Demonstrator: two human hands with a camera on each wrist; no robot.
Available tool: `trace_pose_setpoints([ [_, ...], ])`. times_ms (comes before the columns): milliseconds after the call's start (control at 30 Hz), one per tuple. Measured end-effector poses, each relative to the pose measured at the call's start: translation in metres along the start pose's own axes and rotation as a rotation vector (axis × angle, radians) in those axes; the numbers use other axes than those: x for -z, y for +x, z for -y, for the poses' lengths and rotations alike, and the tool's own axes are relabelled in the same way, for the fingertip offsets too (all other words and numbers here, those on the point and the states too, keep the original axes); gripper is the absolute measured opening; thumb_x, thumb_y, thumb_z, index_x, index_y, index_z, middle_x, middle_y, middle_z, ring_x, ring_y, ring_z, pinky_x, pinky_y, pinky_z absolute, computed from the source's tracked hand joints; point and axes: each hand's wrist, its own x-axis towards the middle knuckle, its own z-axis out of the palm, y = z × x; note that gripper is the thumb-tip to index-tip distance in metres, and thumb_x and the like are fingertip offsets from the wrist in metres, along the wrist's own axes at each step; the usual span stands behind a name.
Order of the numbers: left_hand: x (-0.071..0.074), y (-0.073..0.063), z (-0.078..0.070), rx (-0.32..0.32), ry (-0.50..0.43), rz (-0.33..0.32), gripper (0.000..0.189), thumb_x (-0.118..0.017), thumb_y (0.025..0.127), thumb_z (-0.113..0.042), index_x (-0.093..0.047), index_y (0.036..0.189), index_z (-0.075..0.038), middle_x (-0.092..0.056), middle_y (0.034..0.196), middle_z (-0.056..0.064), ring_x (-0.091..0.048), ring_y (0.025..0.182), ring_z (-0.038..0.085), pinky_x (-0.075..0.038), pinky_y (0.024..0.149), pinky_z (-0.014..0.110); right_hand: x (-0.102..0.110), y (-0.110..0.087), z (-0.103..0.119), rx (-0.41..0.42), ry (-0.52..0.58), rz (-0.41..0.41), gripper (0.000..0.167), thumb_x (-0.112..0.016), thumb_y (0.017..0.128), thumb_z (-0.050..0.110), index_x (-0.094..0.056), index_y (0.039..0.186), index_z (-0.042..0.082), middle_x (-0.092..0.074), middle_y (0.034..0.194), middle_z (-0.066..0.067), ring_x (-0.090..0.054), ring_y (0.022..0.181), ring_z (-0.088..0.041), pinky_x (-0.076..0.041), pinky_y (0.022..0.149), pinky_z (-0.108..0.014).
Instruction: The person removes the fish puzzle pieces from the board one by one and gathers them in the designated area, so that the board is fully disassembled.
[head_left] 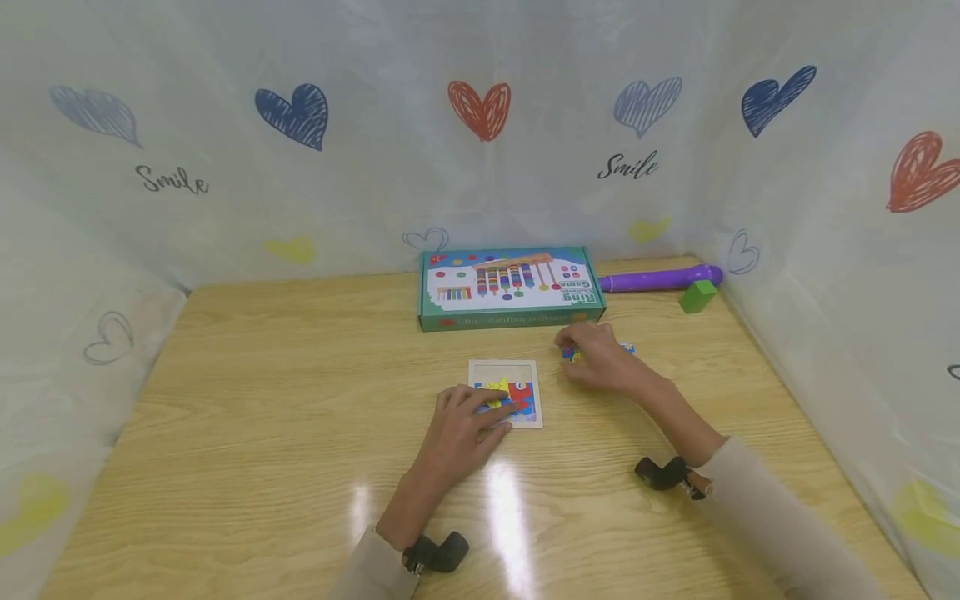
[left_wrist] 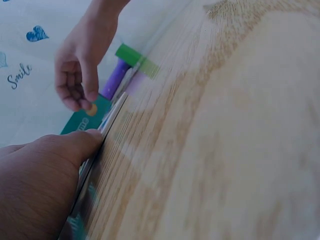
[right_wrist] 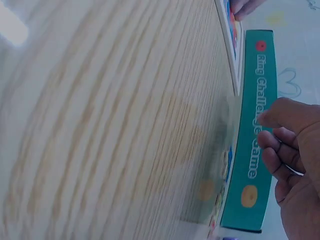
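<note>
My left hand [head_left: 465,432] rests outstretched over the puzzle [head_left: 537,393]; pressing unevenly could shift its fitted pieces [head_left: 525,392]. Ahead and rightward, my right hand [head_left: 597,358], loosely curled around nothing I can see, might scatter the loose pieces [head_left: 567,353] beneath or, reaching carelessly, bump the box [head_left: 517,287] beyond.

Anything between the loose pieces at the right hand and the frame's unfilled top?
Nothing visible; only tabletop separates the loose pieces by the right hand from the puzzle frame. The left hand lies over its lower part.
</note>
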Motion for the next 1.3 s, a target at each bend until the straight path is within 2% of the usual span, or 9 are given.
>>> trace_pose_setpoints([
  [133,-0.001,0.0,0.001,-0.013,0.002,-0.013,0.025,-0.067,0.096,-0.029,-0.076,0.118,-0.023,-0.068,0.124,-0.003,-0.053,0.105,0.02,-0.038,0.099,0.048,-0.002,0.0,0.005,0.026,0.001,0.006,0.029,-0.07,0.083,0.005,-0.063,0.111,-0.002,-0.064,0.098,-0.011,-0.056,0.093,-0.029,-0.032,0.092,-0.049],
  [367,-0.002,0.0,0.002,-0.021,-0.001,-0.025,0.024,-0.069,0.095,-0.029,-0.077,0.118,-0.023,-0.068,0.123,-0.003,-0.053,0.103,0.02,-0.038,0.099,0.048,-0.008,0.0,0.013,0.053,0.017,0.01,0.031,-0.07,0.082,0.003,-0.064,0.111,-0.001,-0.065,0.105,-0.01,-0.057,0.097,-0.027,-0.032,0.094,-0.051],
  [633,-0.001,-0.001,0.002,-0.013,0.006,-0.023,0.024,-0.069,0.095,-0.029,-0.077,0.117,-0.024,-0.068,0.123,-0.003,-0.053,0.103,0.02,-0.038,0.098,0.047,-0.02,-0.004,0.023,0.088,0.029,0.043,0.028,-0.071,0.085,0.006,-0.064,0.111,-0.001,-0.064,0.105,-0.008,-0.055,0.1,-0.025,-0.034,0.09,-0.045],
  [900,0.0,-0.001,0.002,-0.012,0.014,-0.016,0.025,-0.066,0.096,-0.029,-0.076,0.118,-0.025,-0.068,0.124,-0.003,-0.052,0.104,0.019,-0.038,0.097,0.047,-0.031,-0.009,0.028,0.102,0.048,0.052,0.031,-0.072,0.084,0.006,-0.063,0.113,0.001,-0.064,0.108,-0.006,-0.055,0.102,-0.023,-0.033,0.096,-0.051],
  [1300,0.001,-0.001,0.0,0.001,0.016,0.007,0.027,-0.066,0.096,-0.03,-0.075,0.121,-0.027,-0.066,0.127,-0.004,-0.051,0.106,0.018,-0.037,0.099,0.048,-0.035,-0.009,0.037,0.114,0.029,0.108,0.032,-0.073,0.086,0.01,-0.062,0.116,0.004,-0.061,0.108,-0.002,-0.051,0.104,-0.02,-0.036,0.094,-0.043],
])
